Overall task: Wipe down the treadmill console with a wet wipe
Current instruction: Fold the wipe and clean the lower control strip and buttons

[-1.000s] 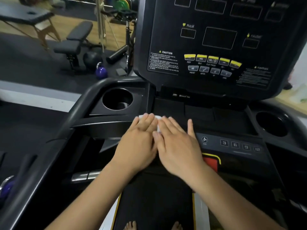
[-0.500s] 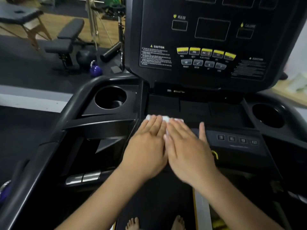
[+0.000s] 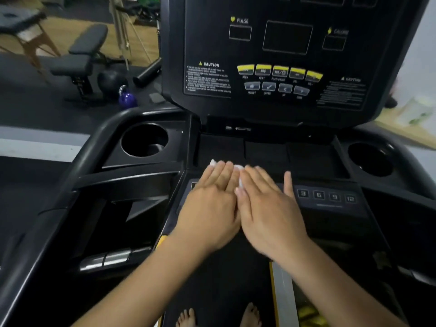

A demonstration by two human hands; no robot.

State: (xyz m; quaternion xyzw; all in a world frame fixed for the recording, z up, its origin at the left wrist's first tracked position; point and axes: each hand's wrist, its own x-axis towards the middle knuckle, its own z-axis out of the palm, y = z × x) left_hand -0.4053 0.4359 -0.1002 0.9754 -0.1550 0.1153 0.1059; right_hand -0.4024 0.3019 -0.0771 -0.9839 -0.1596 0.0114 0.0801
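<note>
The black treadmill console (image 3: 278, 74) rises ahead, with yellow and grey buttons and dark display windows. Below it runs a lower panel (image 3: 328, 197) with keys marked 3, 6, 9 and 12. My left hand (image 3: 210, 206) and my right hand (image 3: 269, 208) lie flat side by side on the left part of that panel, fingers straight. Both press a white wet wipe (image 3: 238, 168), which shows only as small white patches at and between the fingertips. The rest of the wipe is hidden under the hands.
Round cup holders sit at the left (image 3: 144, 140) and right (image 3: 370, 159) of the console tray. A metal-tipped handlebar (image 3: 106, 258) runs at lower left. Beyond are a weight bench (image 3: 80, 57) and a purple kettlebell (image 3: 127, 97). Bare feet stand on the belt (image 3: 217, 291).
Both hands slid the wipe to the right and slightly forward along the lower panel, then drifted back left a little. The camera view shifted with them.
</note>
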